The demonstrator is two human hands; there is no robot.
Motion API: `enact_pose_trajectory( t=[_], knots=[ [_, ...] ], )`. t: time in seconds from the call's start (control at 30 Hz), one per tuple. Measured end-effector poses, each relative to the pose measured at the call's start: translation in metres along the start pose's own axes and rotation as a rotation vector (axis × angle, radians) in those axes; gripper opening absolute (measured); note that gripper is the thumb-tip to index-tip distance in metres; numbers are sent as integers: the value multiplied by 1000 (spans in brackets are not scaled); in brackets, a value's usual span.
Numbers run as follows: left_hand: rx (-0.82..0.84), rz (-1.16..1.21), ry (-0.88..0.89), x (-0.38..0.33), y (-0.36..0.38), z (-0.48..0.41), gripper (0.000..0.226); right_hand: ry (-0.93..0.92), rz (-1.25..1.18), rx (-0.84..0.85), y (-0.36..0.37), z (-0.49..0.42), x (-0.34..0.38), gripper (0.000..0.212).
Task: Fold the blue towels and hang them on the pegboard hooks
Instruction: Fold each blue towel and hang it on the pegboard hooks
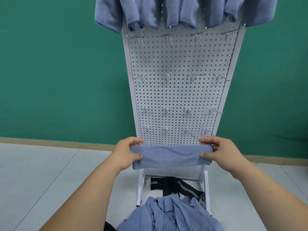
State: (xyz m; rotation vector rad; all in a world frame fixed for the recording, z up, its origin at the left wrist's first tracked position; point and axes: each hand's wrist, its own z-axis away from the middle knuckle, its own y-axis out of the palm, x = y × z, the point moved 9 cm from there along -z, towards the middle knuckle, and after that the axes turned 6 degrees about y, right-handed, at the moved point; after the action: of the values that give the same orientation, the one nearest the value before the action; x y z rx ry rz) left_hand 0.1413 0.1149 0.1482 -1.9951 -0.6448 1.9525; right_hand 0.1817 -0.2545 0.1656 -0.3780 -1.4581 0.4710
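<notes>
Nearest you, low in the view, a crumpled heap of loose blue cloth towels [170, 214] lies on the pale tiled floor [50, 172]. It touches the feet of the stand, and just behind it lies a black strap with a grey stripe [185, 186].

Above the heap, you hold one folded blue towel with a woven wave pattern [171, 156] stretched flat between both hands. Your left hand [126, 154] pinches its left end, thumb on the front face and fingers curled over the top edge. Your right hand [220, 152] pinches the right end the same way. The towel hangs level in front of the lowest part of the white perforated metal pegboard [180, 64].

Rows of bare silver wire hooks [166, 78] run up the board. Along its top, several blue towels already hung in a row [166, 12] drape down side by side. Behind everything stands a green wall [58, 72].
</notes>
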Motion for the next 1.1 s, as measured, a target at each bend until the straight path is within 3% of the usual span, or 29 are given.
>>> enact_pose_trajectory(
  t=[0.1, 0.2, 0.3, 0.37, 0.47, 0.57, 0.7, 0.87, 1.1],
  knots=[
    [6, -140, 81, -7, 1, -3, 41, -84, 280, -81, -4, 2, 8, 40],
    [-17, -272, 112, -10, -1, -5, 25, -119, 381, -84, -6, 3, 11, 26],
    [-59, -252, 80, -8, -6, -6, 12, -112, 428, -76, -8, 3, 10, 9],
    [-108, -119, 49, -10, -11, -5, 9, -77, 343, -47, -9, 1, 5, 4],
    [-164, 137, -47, -12, -13, 0, 9, -11, 33, 28, -7, 0, -1, 13],
    [-217, 246, -85, -10, -16, 2, 14, 22, -279, 104, -5, 3, 4, 22],
    [-162, 463, -126, -4, -7, 3, 17, 93, -526, 114, -5, 0, 2, 35],
    [-28, 360, -125, 0, 1, 5, 23, 169, -510, 296, 7, 3, -8, 37],
    [-180, 9, -63, 9, -15, -4, 31, 199, -349, 91, 0, -8, -24, 21]
  ],
)
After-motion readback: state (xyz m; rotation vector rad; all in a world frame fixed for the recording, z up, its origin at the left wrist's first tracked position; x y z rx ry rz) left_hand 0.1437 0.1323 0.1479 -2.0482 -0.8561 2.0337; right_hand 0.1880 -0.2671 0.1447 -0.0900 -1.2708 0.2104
